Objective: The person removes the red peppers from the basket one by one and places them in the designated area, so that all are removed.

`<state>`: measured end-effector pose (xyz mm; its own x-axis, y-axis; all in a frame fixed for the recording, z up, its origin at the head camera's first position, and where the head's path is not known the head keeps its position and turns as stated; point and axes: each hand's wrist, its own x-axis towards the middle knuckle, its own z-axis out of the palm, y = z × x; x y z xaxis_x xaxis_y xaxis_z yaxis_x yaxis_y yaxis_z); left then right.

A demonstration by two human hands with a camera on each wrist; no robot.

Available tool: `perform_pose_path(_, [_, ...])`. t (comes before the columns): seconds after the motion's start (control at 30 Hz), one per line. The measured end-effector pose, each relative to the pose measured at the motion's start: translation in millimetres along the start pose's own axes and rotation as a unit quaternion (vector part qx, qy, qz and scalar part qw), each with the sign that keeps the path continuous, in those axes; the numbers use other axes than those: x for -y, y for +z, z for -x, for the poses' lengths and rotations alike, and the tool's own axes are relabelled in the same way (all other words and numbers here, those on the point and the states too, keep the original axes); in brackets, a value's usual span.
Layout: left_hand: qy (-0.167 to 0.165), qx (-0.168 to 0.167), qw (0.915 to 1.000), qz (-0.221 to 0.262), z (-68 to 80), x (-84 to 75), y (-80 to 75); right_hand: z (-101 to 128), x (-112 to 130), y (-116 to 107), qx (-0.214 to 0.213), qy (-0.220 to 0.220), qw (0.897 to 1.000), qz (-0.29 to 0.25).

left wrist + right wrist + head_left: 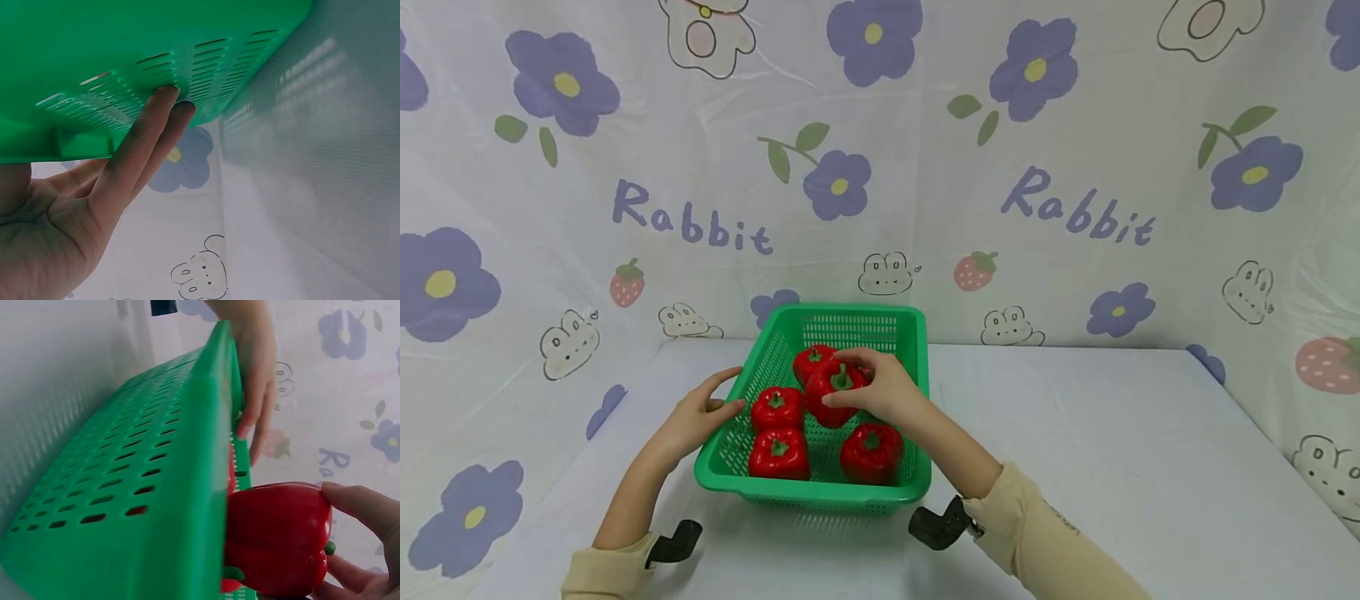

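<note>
A green plastic basket (812, 492) with slotted walls holds several red bell peppers, among them a front-right pepper (872, 454) and a front-left pepper (778, 455). Above the basket's middle, my right hand (883, 387) grips one bell pepper (835, 398) between thumb and fingers, its green stem turned up. In the right wrist view that held pepper (281, 534) shows beside the rim. My left hand (696, 417) holds the basket's left side, thumb over the rim. Below the rim, its nearly straight fingers (134, 153) touch the slotted outer wall in the left wrist view.
The basket stands on a white table (1075, 450) whose surface extends to the right. Behind it hangs a white cloth (925, 217) printed with flowers, rabbits and strawberries. Black wrist mounts (938, 527) sit at both sleeve cuffs, the right one close to the basket's front-right corner.
</note>
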<state>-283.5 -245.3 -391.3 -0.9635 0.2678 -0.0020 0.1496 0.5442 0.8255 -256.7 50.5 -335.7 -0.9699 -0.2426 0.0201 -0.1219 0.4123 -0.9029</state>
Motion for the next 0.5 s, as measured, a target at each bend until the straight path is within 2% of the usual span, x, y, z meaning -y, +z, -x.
perform_pose_path(0.27, [-0.011, -0.003, 0.9999, -0.005, 3.0, -1.4, 0.8, 5.5, 2.9, -12.1, -0.012, -0.003, 0.999, -0.032])
perform_pose_path(0.5, [-0.008, -0.004, 0.9999, -0.005, 3.6, -4.3, 0.6, 13.8, 6.4, -34.1, -0.014, -0.006, 0.999, -0.040])
